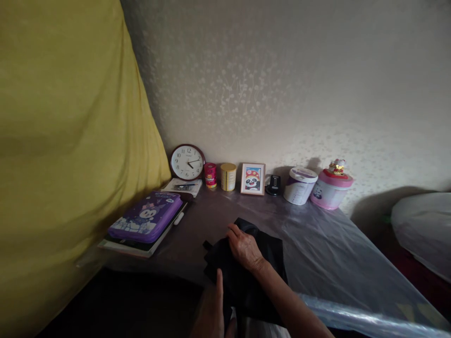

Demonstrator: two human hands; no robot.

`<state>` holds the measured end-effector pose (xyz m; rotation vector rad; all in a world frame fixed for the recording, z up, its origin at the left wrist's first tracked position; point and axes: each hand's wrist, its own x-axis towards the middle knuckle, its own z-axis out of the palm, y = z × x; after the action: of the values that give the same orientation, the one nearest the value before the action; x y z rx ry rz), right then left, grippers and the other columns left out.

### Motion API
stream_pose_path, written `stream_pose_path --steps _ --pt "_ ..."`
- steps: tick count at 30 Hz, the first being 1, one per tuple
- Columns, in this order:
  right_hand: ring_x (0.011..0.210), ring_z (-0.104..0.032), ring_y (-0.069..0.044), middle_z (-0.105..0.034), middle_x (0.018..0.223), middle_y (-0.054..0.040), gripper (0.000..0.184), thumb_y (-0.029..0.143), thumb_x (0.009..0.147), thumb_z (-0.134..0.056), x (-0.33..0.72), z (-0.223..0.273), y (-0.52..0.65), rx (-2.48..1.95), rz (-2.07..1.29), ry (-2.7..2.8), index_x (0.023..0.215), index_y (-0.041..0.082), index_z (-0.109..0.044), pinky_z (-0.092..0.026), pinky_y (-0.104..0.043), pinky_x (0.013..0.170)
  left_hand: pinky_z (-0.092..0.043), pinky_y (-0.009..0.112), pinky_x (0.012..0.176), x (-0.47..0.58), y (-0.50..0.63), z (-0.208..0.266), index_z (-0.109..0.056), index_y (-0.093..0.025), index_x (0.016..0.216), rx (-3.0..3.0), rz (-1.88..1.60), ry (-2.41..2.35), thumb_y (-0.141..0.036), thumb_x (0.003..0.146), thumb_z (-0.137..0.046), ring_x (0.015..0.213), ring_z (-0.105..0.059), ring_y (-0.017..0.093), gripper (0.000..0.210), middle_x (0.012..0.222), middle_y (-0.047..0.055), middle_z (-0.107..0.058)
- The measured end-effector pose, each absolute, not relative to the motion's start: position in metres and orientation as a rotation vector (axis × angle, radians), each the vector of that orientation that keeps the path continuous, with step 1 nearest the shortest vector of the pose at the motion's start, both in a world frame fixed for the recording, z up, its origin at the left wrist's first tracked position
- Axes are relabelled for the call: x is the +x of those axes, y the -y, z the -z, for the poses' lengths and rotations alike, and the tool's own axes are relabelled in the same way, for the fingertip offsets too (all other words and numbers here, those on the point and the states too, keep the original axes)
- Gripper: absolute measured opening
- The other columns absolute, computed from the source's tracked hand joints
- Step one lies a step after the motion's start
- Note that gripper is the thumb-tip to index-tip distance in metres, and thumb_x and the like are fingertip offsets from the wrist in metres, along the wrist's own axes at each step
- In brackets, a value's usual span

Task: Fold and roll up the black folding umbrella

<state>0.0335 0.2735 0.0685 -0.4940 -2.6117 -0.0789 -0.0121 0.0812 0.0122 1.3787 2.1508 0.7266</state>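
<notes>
A black umbrella (260, 277), its cloth loose in layered, pointed folds, lies over the table's near edge. On its left side a small strap sticks out. My right hand (244, 246) rests on the upper part of the cloth, its fingers curled over a fold. Lower down, my left hand (214, 307) is around the umbrella's near end, with one finger pointing up along the cloth. The bottom of the picture cuts off part of that hand, and the umbrella's handle is not plainly visible.
A purple case (148, 216) lies on books at left, near a yellow curtain (70, 141). Along the wall stand a clock (188, 162), red can (210, 175), yellow-lidded can (228, 178), panda picture frame (252, 179), black stand (274, 185), white tub (299, 186) and pink-lidded tub (331, 190).
</notes>
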Motion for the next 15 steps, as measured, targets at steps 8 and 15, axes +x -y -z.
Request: stream_pose_path --steps 8,15 --pt "0.092 -0.07 -0.018 -0.063 0.124 -0.0117 0.02 0.008 0.095 -0.044 0.032 -0.069 -0.275 -0.498 0.14 2.661 0.099 0.016 -0.062 -0.057 -0.024 0.072 -0.044 0.046 0.106 -0.007 -0.085 -0.011 -0.034 -0.034 0.146 1.541 -0.439 -2.299 -0.005 0.079 -0.05 0.138 -0.044 0.035 0.075 0.151 0.017 -0.044" --pt "0.09 -0.07 -0.018 -0.062 0.128 -0.0112 0.02 0.011 0.096 -0.048 0.039 -0.073 -0.272 -0.463 0.021 2.65 0.109 0.017 -0.062 -0.057 -0.026 0.073 -0.038 0.051 0.11 -0.006 -0.084 -0.002 -0.038 -0.03 0.145 1.513 -0.501 -2.345 -0.009 0.078 -0.053 0.141 -0.037 0.037 0.072 0.15 0.017 -0.045"
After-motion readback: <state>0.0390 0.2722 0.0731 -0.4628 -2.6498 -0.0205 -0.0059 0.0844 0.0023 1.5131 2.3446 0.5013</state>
